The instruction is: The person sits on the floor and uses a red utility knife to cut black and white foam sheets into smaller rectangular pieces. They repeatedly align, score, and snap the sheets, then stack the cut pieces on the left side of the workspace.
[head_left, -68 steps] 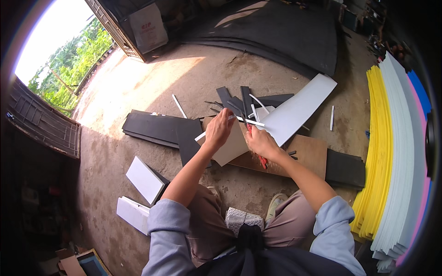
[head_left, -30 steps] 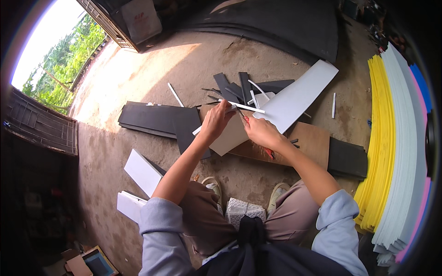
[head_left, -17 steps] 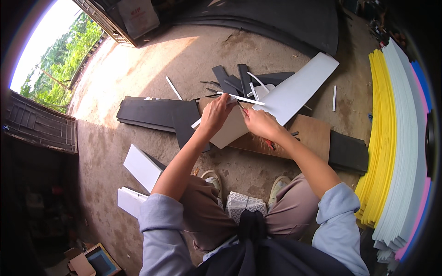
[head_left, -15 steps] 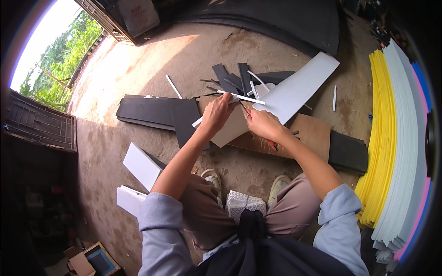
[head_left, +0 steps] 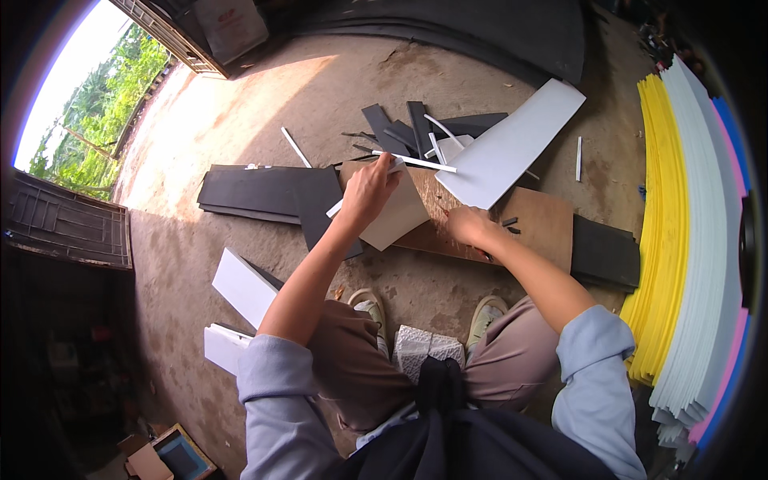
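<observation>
My left hand (head_left: 370,194) is closed above the boards, pinching narrow white foam strips. One white strip (head_left: 420,163) juts out to the right past the fingertips. Another white end (head_left: 334,210) shows on the other side, below the wrist. My right hand (head_left: 470,225) is wrapped round a slim tool with red on its handle, apart from the strips. The palm covers most of this tool, so I cannot tell its exact kind. Beneath the hands lie a brown board (head_left: 540,228) with many scratch marks and a pale beige sheet (head_left: 396,220).
A long white foam sheet (head_left: 516,144) lies beyond my right hand. Black foam pieces (head_left: 256,192) spread to the left and behind. Stacked yellow sheets (head_left: 660,232) and pale sheets (head_left: 700,240) stand at the right. A white block (head_left: 428,348) sits between my feet.
My right hand has drawn back from the strips, toward me and to the right, with the tool in it. My left hand still holds the strips, almost in the same place.
</observation>
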Motion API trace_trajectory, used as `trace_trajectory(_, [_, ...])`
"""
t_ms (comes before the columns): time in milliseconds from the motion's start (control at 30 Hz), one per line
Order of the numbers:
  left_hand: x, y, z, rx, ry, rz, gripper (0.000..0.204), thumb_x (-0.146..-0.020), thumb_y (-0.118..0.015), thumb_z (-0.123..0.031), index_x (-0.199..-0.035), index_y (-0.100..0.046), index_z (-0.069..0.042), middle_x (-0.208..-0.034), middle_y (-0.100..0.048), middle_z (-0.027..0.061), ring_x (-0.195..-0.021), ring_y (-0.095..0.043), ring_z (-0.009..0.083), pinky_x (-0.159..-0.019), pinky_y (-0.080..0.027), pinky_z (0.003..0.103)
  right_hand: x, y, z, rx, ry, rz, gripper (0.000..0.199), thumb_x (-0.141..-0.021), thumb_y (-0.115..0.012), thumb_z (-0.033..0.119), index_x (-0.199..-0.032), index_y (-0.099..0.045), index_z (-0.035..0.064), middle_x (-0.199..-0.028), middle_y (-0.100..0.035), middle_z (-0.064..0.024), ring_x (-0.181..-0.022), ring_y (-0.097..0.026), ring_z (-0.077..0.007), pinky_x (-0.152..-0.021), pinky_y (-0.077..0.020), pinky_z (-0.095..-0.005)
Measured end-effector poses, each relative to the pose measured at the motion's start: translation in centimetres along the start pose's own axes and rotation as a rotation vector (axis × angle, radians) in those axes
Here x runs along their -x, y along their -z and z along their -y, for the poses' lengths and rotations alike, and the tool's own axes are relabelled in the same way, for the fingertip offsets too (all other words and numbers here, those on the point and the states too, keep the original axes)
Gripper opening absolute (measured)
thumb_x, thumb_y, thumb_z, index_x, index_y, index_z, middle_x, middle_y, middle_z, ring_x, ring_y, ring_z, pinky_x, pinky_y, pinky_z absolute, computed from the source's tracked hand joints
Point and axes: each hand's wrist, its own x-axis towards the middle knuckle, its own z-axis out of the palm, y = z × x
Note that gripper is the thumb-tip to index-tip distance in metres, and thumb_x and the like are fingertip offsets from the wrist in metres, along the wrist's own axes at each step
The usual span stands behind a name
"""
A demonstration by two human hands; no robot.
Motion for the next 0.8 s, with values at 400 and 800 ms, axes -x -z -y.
trace_trajectory(400, [4.4, 10.2, 13.4, 0.29, 0.658, -0.715, 0.025, -0.084, -0.056, -0.017, -0.107, -0.057, -0.01, -0.066, -0.055, 0.0009, -0.053, -0.05, 0.008, -0.048, -0.04, 0.023, -6.9, 2.4, -3.5, -0.32, -0.154, -0.199, 0.04, -0.082, -0.047, 0.022, -0.105, -0.035, -0.0075, -0.081, -0.059, -0.0282, -0.078, -0.061, -0.0393, -0.07, -0.0482, -0.0435])
trace_trajectory(800, [17.4, -2.9, 15.4, 1.466, 1.141, -0.917, 0.042, -0.09, -0.046, -0.004, -0.131, -0.037, -0.005, -0.118, -0.052, 0.0103, -0.106, -0.054, 0.0204, -0.089, -0.049, 0.031, -15.7, -11.8, -0.2, 0.006, 0.148, -0.102, 0.046, -0.078, -0.064, 0.023, -0.105, -0.038, -0.0039, -0.091, -0.056, -0.0269, -0.085, -0.058, -0.0429, -0.071, -0.0492, -0.0461])
